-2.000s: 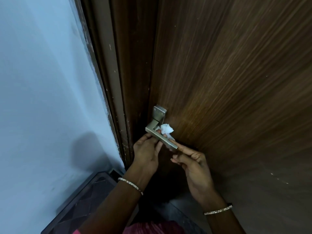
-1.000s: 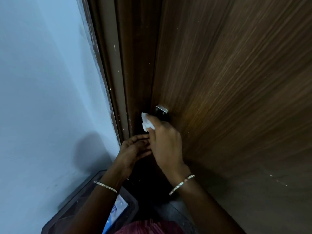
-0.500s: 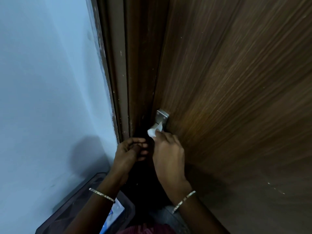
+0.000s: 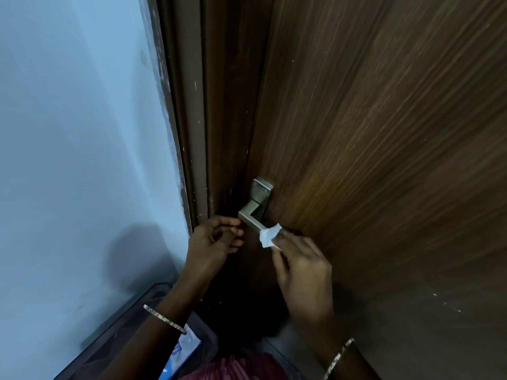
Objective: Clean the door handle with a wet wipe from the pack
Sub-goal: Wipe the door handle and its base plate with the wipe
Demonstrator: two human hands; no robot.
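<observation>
A silver lever door handle [image 4: 251, 215] sticks out from its square plate on the dark wooden door [image 4: 384, 160]. My right hand [image 4: 300, 270] pinches a small white wet wipe [image 4: 269, 235] against the lever's outer end. My left hand [image 4: 212, 239] hovers just left of the lever's bend with fingers loosely curled, holding nothing. A blue and white pack [image 4: 181, 352] peeks out low down, partly hidden by my left forearm.
A pale blue wall [image 4: 82, 160] fills the left side, with the brown door frame [image 4: 197, 133] between it and the door. A dark tray or bin [image 4: 123, 325] lies on the floor below my left arm.
My right hand slid the wipe from the handle's plate and bend down along the lever to its outer end, uncovering the lever. My left hand stayed beside the handle.
</observation>
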